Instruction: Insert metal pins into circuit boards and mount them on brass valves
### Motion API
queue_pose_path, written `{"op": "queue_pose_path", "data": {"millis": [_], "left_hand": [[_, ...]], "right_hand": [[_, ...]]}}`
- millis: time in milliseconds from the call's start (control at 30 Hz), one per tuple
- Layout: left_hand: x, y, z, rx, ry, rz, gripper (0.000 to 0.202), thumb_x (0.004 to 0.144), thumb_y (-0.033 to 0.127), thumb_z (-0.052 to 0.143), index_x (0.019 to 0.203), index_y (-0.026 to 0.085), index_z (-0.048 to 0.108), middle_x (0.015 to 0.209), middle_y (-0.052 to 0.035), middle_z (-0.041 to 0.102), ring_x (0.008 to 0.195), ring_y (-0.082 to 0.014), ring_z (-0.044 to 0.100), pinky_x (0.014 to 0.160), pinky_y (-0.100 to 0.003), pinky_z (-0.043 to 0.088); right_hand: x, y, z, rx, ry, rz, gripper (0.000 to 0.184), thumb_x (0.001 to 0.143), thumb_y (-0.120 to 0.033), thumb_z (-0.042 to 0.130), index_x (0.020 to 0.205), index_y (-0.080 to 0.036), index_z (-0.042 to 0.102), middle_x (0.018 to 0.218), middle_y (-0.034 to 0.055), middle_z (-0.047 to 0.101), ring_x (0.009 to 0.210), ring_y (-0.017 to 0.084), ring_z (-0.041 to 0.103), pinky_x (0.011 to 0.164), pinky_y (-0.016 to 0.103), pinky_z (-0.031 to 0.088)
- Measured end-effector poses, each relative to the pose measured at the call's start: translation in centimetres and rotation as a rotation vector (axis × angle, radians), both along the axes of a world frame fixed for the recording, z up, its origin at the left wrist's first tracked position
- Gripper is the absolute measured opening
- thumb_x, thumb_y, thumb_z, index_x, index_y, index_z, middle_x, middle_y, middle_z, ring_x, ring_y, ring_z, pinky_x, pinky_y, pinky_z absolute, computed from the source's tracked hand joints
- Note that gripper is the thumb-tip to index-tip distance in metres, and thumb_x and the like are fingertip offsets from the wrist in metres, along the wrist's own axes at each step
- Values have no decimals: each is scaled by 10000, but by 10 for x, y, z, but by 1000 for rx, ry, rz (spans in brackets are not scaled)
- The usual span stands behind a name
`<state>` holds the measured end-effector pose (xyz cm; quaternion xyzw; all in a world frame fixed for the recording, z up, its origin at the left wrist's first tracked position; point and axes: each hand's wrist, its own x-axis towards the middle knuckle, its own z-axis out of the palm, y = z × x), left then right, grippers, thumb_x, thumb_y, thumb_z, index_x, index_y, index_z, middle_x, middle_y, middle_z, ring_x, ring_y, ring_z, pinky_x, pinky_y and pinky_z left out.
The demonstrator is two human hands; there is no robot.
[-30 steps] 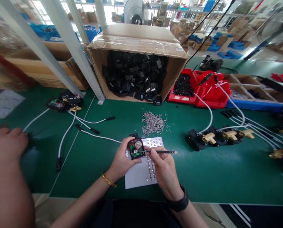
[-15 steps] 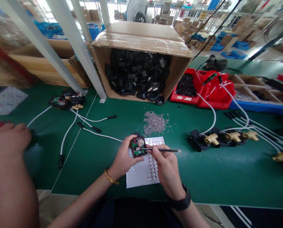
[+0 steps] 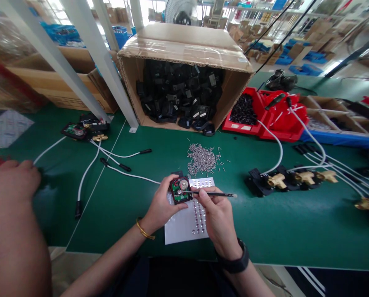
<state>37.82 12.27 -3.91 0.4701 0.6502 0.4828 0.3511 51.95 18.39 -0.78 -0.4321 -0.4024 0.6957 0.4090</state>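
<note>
My left hand (image 3: 161, 202) is closed around the edges of a small black housing (image 3: 172, 192), its open side turned up. Inside the housing lie a green circuit board (image 3: 178, 198), red wires and a round metal disc (image 3: 183, 184). Between the thumb and fingers of my right hand (image 3: 218, 214) is a slim black tweezers-like tool (image 3: 215, 194), lying almost level. Its thin tip reaches into the housing near the board; whether it touches is too small to tell. Beneath both hands is a white sheet (image 3: 180, 229) bearing rows of small shiny round pieces.
Loose metal pins (image 3: 203, 159) lie beyond the sheet. A carton (image 3: 187, 45) of black housings stands behind them. Red bins (image 3: 244, 127) and brass-fitted units (image 3: 277, 180) are at right. Cabled units (image 3: 91, 128) sit at left, near another person's arm (image 3: 14, 231).
The camera view has shifted very slightly. Both hands keep their grip, and the tool's tip stays inside the housing with hardly any movement.
</note>
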Motion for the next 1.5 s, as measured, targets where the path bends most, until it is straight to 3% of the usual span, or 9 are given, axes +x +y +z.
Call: {"op": "queue_pose_path", "data": {"millis": [833, 1033, 1167, 1367, 1500], "left_hand": [[-1, 1, -3, 13, -6, 4, 761, 620, 291, 778, 1245, 231, 348, 1256, -93, 463, 1171, -282, 464, 1007, -469, 370], [0, 2, 0, 97, 172, 54, 735, 659, 369, 749, 1266, 245, 354, 1319, -97, 345, 1273, -287, 321, 1072, -462, 288], [0, 3, 1, 114, 215, 79, 775, 673, 418, 728, 1306, 244, 317, 1331, -109, 307, 1276, -300, 307, 1068, -474, 296], [0, 3, -7, 145, 232, 105, 793, 670, 431, 726, 1318, 241, 313, 1316, -107, 336, 1253, -289, 340, 1042, -461, 343], [2, 3, -18, 304, 190, 136, 699, 714, 371, 706, 1273, 232, 311, 1283, -123, 357, 1217, -280, 399, 998, -469, 388]], "right_hand": [[-1, -2, -3, 87, -34, 21, 112, 740, -279, 687, 788, -192, 635, 874, 43, 697, 808, 190, 639, 760, 329, 487], [-3, 0, -4, 118, -80, 28, 125, 752, -291, 680, 815, -190, 640, 891, 49, 690, 839, 197, 629, 782, 340, 481], [-4, 1, -3, 144, -104, 38, 137, 762, -302, 669, 835, -189, 641, 902, 53, 688, 852, 205, 631, 779, 347, 490], [-3, 6, -5, 162, -118, 57, 139, 768, -303, 663, 834, -184, 632, 901, 48, 690, 852, 198, 639, 776, 341, 499], [-8, 7, -2, 190, -147, 59, 142, 776, -303, 650, 840, -178, 628, 906, 62, 688, 841, 202, 645, 763, 346, 514]]}}
